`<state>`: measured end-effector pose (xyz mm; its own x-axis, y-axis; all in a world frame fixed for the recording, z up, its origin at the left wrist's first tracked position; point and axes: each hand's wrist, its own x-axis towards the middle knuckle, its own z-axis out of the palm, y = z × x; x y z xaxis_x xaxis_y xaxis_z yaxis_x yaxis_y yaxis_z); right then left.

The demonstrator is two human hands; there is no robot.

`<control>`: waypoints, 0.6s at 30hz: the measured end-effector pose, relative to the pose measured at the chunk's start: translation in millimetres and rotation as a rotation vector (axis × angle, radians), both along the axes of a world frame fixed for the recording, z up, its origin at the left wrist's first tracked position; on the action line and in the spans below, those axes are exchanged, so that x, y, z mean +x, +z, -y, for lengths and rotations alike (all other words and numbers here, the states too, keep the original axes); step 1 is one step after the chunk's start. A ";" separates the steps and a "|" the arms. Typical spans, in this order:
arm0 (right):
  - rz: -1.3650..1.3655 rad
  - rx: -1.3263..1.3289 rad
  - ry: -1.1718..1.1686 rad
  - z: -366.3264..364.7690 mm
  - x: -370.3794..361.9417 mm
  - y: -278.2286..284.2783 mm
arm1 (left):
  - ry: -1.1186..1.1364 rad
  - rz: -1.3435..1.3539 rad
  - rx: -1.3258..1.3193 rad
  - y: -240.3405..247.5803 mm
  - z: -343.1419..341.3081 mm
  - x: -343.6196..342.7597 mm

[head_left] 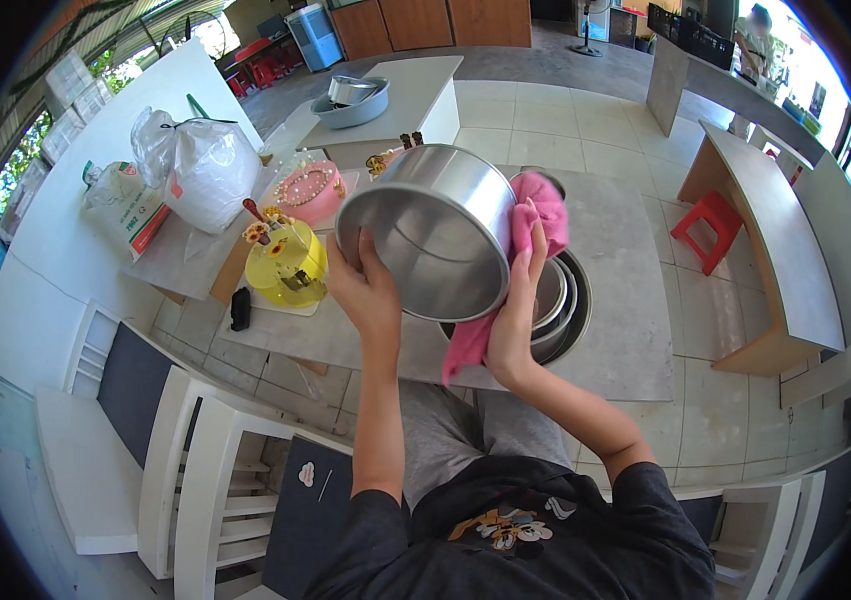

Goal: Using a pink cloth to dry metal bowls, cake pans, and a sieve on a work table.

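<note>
A large round metal cake pan (pixel 424 250) is held up and tilted over the table, its hollow side facing me. My left hand (pixel 366 295) grips the rim on the left, thumb on the inside wall and fingers behind. A pink cloth (pixel 544 210) lies under my right hand (pixel 518 320), which presses it against the pan's right side; one end hangs below the rim. Beneath, partly hidden by the pan and my wrist, several round metal pans (pixel 578 312) sit nested one inside another on the table.
On the grey table (pixel 626 270), a yellow decorated cake (pixel 286 265) and a pink one (pixel 311 193) stand at the left, with a small black object (pixel 241 309) nearby. Plastic bags (pixel 208 170) lie farther left. A grey-blue basin (pixel 354 108) holds metal pans behind. A red stool (pixel 709 232) stands right.
</note>
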<state>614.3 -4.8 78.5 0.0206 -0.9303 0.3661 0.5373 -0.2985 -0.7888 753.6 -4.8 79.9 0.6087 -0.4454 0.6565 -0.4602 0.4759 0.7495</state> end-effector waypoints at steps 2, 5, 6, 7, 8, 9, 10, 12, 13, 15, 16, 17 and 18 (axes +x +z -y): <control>-0.217 -0.372 -0.206 4.7 -3.2 -6.6 | -0.029 0.000 0.087 1.0 1.0 4.8; -0.437 -0.748 -0.418 9.7 -11.0 2.7 | -0.111 0.071 0.180 -9.2 6.9 13.8; -0.578 -0.758 -0.320 4.7 -12.9 26.1 | -0.145 0.143 0.190 -11.9 4.3 22.0; -0.725 -0.763 -0.229 4.8 -15.6 44.3 | -0.145 0.144 0.191 -12.6 3.8 27.0; -0.727 -0.760 -0.234 11.6 -16.4 57.2 | -0.242 0.072 0.268 -12.6 3.6 29.5; -0.710 -0.696 0.002 22.4 -14.5 69.9 | -0.332 0.000 0.348 -13.2 1.4 30.4; -0.685 -0.626 0.236 35.6 -13.2 79.6 | -0.333 0.002 0.352 -14.6 0.1 26.8; -0.716 -0.361 0.649 66.4 -16.2 92.8 | -0.572 -0.206 0.364 -16.6 -0.1 19.9; -0.537 -0.353 0.672 84.5 -17.2 78.0 | -0.944 -0.241 0.257 -15.8 3.9 27.9; -0.082 0.266 0.872 55.3 11.3 64.3 | -0.727 -0.152 0.090 -39.6 16.5 39.1; 0.037 0.357 0.745 34.2 22.8 58.3 | -0.518 -0.066 -0.078 -58.0 29.2 40.3; 0.033 0.348 0.758 32.0 32.2 37.2 | -0.305 0.023 -0.244 -71.9 41.0 39.1; -0.299 0.026 0.473 42.7 41.7 -2.3 | -0.104 0.108 -0.405 -76.7 50.5 30.1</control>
<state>656.0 -47.5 76.3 0.5371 -0.8035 0.2569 0.3593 -0.0576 -0.9314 783.6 -55.3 3.2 0.4922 -0.1940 0.8486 -0.4595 0.7701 0.4426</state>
